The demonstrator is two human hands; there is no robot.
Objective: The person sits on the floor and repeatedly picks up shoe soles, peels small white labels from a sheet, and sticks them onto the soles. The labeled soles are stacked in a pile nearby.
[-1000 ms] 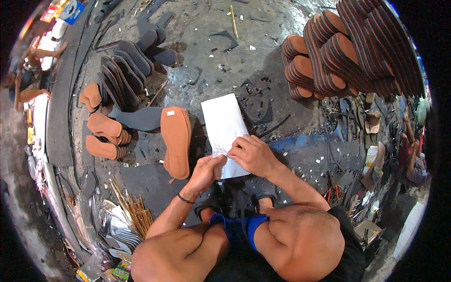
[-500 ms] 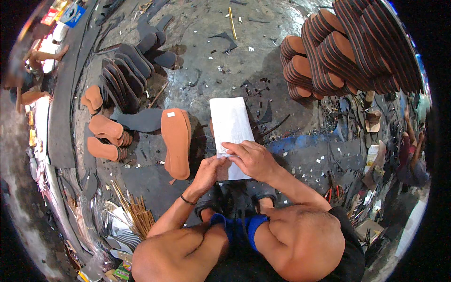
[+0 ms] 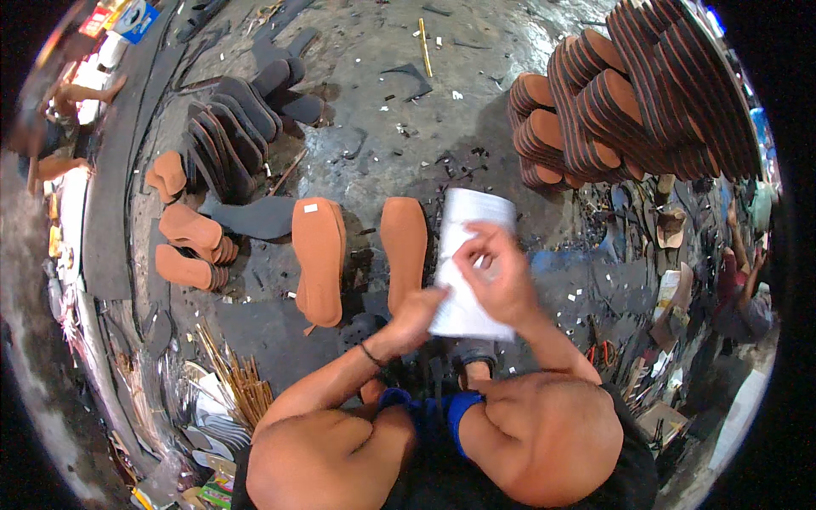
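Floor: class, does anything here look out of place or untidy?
Yes: dark scraps lie strewn across the floor beyond the paper. They look untidy against the neatly stacked soles at right.

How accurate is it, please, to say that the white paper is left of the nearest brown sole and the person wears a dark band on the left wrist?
Not quite: the white paper is to the right of the nearest brown sole, as the head view shows; the dark band is indeed on the left wrist.

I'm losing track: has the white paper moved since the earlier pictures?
Yes, the white paper has shifted right, farther from the brown sole with the white label.
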